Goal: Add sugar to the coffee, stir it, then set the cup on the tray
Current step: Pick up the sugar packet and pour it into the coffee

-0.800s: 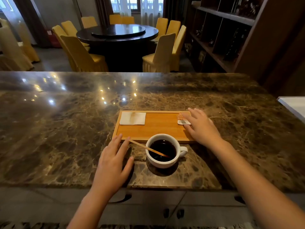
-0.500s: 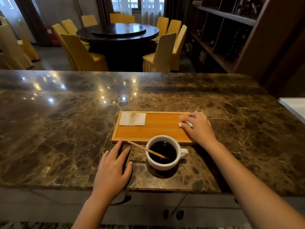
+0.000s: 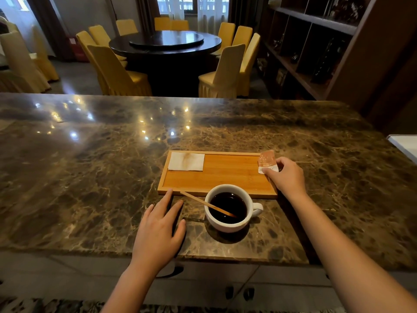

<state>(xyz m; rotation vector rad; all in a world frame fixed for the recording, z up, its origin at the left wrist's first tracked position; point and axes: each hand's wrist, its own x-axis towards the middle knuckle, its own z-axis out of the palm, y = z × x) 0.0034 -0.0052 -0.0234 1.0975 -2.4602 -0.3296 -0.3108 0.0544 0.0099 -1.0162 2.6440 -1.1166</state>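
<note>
A white cup [image 3: 228,223] of black coffee stands on the marble counter just in front of the wooden tray [image 3: 225,175]. A wooden stir stick [image 3: 196,201] leans in the cup, pointing left. My right hand [image 3: 286,177] pinches an orange and white sugar packet [image 3: 266,161] at the tray's right end, lifted up on its edge. My left hand [image 3: 158,231] lies flat on the counter left of the cup, fingers apart, holding nothing. A white napkin [image 3: 186,161] lies in the tray's far left corner.
The dark marble counter [image 3: 90,177] stretches wide to the left and beyond the tray. A white surface [image 3: 406,145] shows at the right edge. Behind the counter stand a round dark table [image 3: 164,45], yellow chairs and a shelf unit [image 3: 316,48].
My right hand closed on the sugar packet and raised it off the tray's right end. The left hand stayed flat by the cup.
</note>
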